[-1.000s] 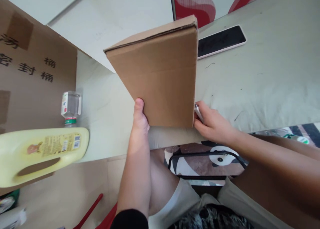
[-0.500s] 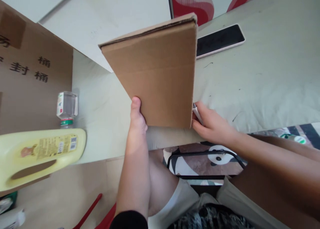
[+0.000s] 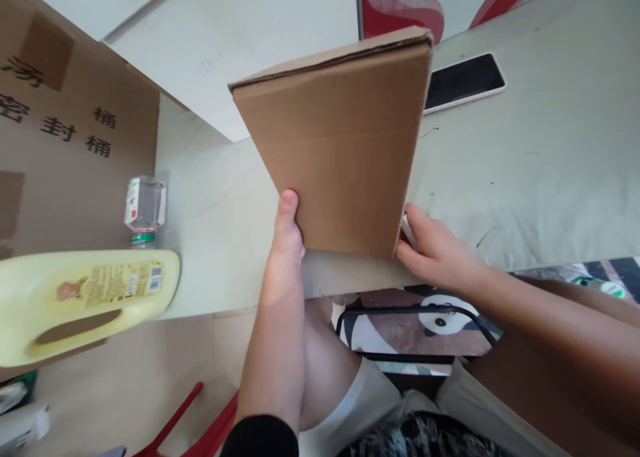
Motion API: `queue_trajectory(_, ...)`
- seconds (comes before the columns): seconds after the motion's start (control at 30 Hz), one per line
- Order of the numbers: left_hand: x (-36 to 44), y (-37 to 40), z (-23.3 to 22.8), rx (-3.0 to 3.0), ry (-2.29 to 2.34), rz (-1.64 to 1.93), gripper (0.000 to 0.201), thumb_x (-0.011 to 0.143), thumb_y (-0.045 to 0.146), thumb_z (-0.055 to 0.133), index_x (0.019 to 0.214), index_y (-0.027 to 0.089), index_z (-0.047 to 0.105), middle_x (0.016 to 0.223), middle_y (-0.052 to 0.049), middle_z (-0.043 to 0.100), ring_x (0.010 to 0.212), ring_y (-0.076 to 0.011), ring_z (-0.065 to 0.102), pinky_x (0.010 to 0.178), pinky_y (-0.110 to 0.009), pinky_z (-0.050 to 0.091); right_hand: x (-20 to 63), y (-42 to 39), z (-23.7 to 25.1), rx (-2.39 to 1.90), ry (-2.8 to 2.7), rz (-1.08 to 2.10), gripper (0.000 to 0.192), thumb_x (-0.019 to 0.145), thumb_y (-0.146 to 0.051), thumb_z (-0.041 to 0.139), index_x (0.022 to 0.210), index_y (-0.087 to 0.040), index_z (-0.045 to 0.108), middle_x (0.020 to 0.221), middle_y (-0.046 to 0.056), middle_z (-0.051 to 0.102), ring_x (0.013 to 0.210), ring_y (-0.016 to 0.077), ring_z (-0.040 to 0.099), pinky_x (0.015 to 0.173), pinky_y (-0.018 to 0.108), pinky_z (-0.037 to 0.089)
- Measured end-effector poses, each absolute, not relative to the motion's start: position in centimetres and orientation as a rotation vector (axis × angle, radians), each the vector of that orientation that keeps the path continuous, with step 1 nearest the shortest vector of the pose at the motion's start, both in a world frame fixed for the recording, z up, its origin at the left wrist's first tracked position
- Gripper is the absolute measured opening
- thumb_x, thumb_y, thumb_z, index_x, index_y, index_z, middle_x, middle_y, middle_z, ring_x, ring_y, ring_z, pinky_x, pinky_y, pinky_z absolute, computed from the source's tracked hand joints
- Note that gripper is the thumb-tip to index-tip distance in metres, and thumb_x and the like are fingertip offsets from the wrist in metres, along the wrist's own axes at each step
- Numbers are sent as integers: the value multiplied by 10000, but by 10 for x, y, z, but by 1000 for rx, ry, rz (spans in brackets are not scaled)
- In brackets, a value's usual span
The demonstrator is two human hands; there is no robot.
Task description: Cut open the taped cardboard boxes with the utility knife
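A brown cardboard box (image 3: 340, 144) stands upright near the front edge of a pale grey table (image 3: 540, 170). My left hand (image 3: 286, 240) grips its lower left corner, thumb pressed against the front face. At the box's lower right corner my right hand (image 3: 435, 250) holds on, with a small white object partly showing between the fingers and the box. What that white object is cannot be made out.
A phone (image 3: 463, 82) lies face up behind the box. At left stand a big brown carton with printed characters (image 3: 65, 150), a small clear bottle (image 3: 144, 210) and a yellow jug on its side (image 3: 85, 300). My knees and a panda-patterned seat (image 3: 425, 317) are below the table edge.
The box and both hands sit a little further right in view than before; the grip on the box is the same.
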State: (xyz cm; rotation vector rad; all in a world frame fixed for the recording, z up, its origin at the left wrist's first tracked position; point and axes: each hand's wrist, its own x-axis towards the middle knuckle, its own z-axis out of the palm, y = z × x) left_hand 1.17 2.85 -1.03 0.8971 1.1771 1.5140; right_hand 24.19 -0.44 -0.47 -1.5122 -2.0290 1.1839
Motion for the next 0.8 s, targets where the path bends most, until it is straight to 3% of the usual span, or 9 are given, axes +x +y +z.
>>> queue_trajectory(0.8, 13, 29, -8, 907, 1212, 1526, 674, 633, 796, 739, 986, 222, 724, 1168, -65, 764, 1490, -358, 431, 1235, -462, 384, 240, -4, 0, -1578, -2027, 1256, 192, 765, -361, 432, 877, -264, 309, 614, -20, 482, 570, 213, 520, 579, 333, 354)
